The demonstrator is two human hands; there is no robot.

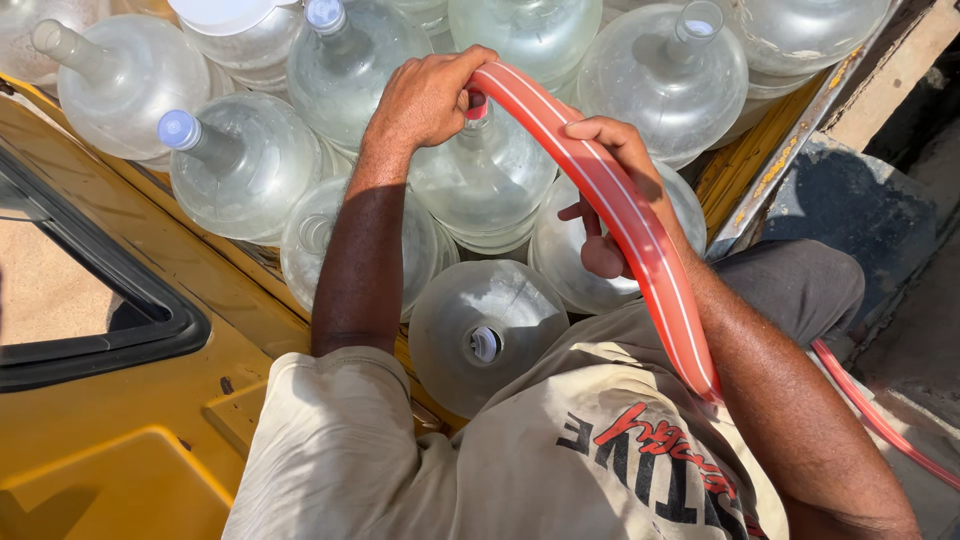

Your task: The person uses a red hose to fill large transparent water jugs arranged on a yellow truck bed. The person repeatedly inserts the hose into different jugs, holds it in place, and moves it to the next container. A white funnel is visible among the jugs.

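My left hand (pixel 428 98) is closed around the end of a red-orange hose (pixel 640 250) with white stripes, holding it at the neck of a large clear water jug (pixel 480 185). My right hand (pixel 612 190) grips the same hose a little further back, fingers wrapped under it. From there the hose arcs along my right forearm and trails off at the lower right. The jug's mouth is hidden by my left hand and the hose end.
Several more clear jugs are packed tightly around it, some with blue caps (pixel 180 130), one with an open mouth (pixel 484 344) close to my chest. A yellow vehicle body (pixel 120 400) with a dark-rimmed window lies left. A metal bed edge (pixel 780 150) runs along the right.
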